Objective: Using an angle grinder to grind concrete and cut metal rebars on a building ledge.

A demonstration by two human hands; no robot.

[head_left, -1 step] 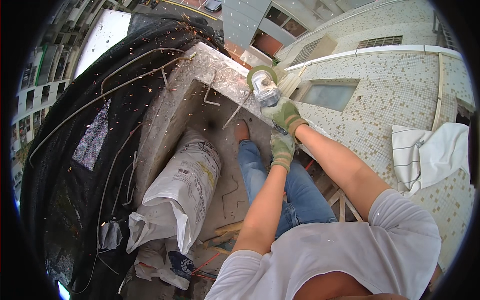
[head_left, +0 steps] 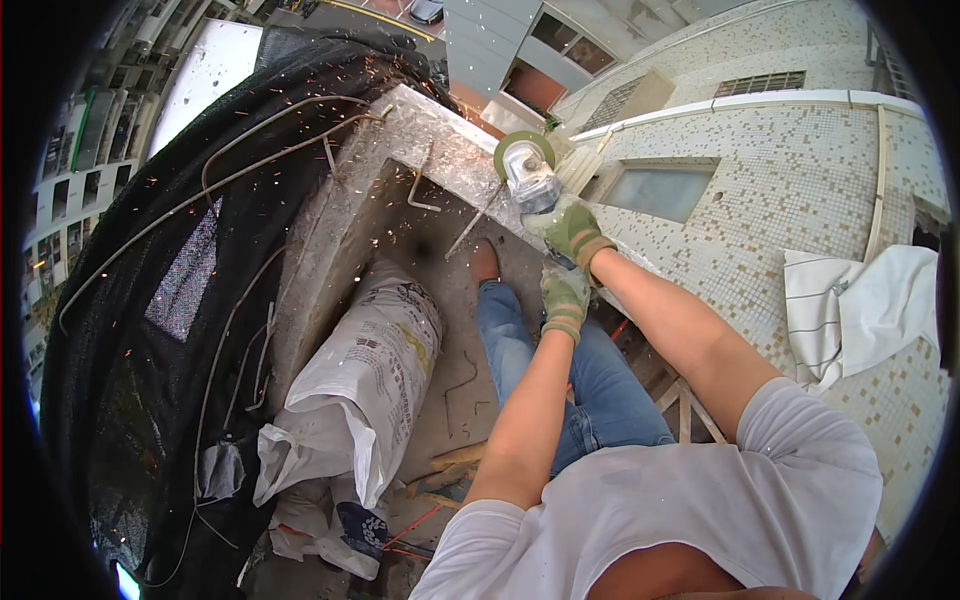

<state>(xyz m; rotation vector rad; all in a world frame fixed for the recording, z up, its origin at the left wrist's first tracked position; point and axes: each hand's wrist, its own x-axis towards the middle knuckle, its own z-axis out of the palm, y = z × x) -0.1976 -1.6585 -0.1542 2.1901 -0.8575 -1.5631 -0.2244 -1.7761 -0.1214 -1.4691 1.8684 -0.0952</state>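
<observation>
Both my hands wear green-and-cream work gloves and are closed around an angle grinder [head_left: 530, 180] with a round green disc. My right hand [head_left: 572, 230] grips it just behind its metal head. Lower down, my left hand [head_left: 566, 295] wraps the body, which is mostly hidden by the gloves. The disc's left edge is at the concrete ledge [head_left: 455, 140], beside the upper end of a bent steel rod [head_left: 474, 220]; which of them it touches I cannot tell. Orange sparks stream left over the ledge. Another bent rod [head_left: 416, 180] sticks out of the concrete nearby.
A full white woven sack [head_left: 385, 350] leans against the low wall at my left. Black netting [head_left: 130, 300] and long bent rods [head_left: 240, 140] lie beyond it. Wood scraps [head_left: 455, 458] lie near my legs. White cloth [head_left: 860, 310] hangs by the tiled wall [head_left: 780, 190] at right.
The spray of sparks has shifted, with some now showing over the recess above the sack. My hands and the grinder hold the same position.
</observation>
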